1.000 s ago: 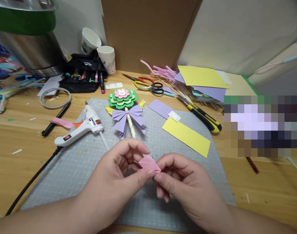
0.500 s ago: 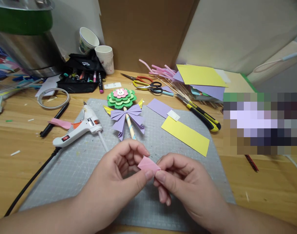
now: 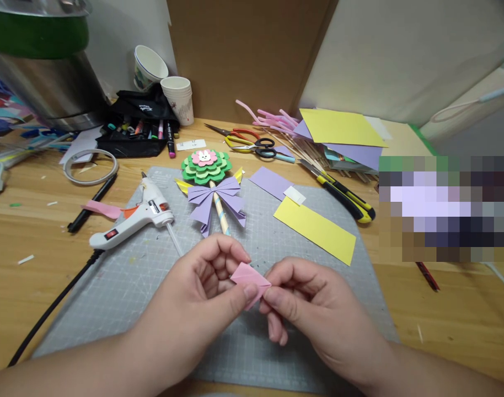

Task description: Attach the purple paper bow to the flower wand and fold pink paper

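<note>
A small folded piece of pink paper (image 3: 247,274) is held above the grey cutting mat (image 3: 153,331). My left hand (image 3: 206,298) grips its left side, the thumb lying across the front. At its right corner my right hand (image 3: 305,303) pinches it between thumb and fingers. Just beyond the hands lies a paper flower (image 3: 204,165) with green layers and a pink rabbit-face centre. Its striped stick (image 3: 220,212) carries a purple pleated paper bow (image 3: 231,190); the stick's lower end is hidden behind my left hand.
A glue gun (image 3: 140,218) lies on the left of the mat, its cord running to the front. Yellow paper (image 3: 316,229) and purple paper (image 3: 271,182) lie to the right, near a utility knife (image 3: 343,196). Scissors (image 3: 256,146), a pencil case (image 3: 132,132) and paper cups (image 3: 178,99) stand behind.
The pink paper has shifted slightly left and tilted, and a lower flap now shows beneath my left thumb. Both hands have moved very little; the other things are still.
</note>
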`<action>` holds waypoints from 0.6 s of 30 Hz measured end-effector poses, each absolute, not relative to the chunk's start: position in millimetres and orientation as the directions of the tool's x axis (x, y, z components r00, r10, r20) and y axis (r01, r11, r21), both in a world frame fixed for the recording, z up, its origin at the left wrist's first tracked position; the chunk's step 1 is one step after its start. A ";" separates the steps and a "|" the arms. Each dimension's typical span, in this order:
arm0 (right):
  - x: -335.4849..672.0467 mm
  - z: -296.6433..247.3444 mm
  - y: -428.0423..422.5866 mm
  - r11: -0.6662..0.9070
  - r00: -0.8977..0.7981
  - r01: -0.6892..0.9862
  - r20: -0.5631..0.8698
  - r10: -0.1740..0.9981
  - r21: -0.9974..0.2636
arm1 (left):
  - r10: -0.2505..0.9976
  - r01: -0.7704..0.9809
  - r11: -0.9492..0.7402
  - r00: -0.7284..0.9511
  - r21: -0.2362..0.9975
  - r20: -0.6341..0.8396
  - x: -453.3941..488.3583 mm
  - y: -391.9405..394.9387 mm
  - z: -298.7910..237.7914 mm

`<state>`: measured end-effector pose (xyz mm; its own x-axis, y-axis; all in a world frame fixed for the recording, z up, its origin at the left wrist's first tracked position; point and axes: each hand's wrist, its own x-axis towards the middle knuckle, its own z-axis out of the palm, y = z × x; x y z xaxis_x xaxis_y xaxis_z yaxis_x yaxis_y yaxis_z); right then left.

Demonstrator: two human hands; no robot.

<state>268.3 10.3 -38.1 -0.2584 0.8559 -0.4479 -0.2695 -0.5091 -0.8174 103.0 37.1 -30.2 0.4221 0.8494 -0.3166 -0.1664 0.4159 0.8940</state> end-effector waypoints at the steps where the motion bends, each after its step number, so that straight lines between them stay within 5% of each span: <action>1: 268.6 -37.9 10.3 -0.506 -0.260 -0.267 -0.444 0.857 -0.820 | 0.848 -0.172 0.420 0.424 0.891 -0.318 102.4 36.9 -30.4; 11: 265.0 -40.7 7.8 -0.516 -0.199 -0.231 -0.479 0.855 -0.825 | 0.843 -0.148 0.444 0.404 0.884 -0.356 109.5 36.9 -29.5; 18: 266.7 -39.3 9.6 -0.582 -0.342 -0.152 -0.510 0.789 -0.799 | 0.830 -0.033 0.396 0.441 0.918 -0.342 107.0 31.6 -32.2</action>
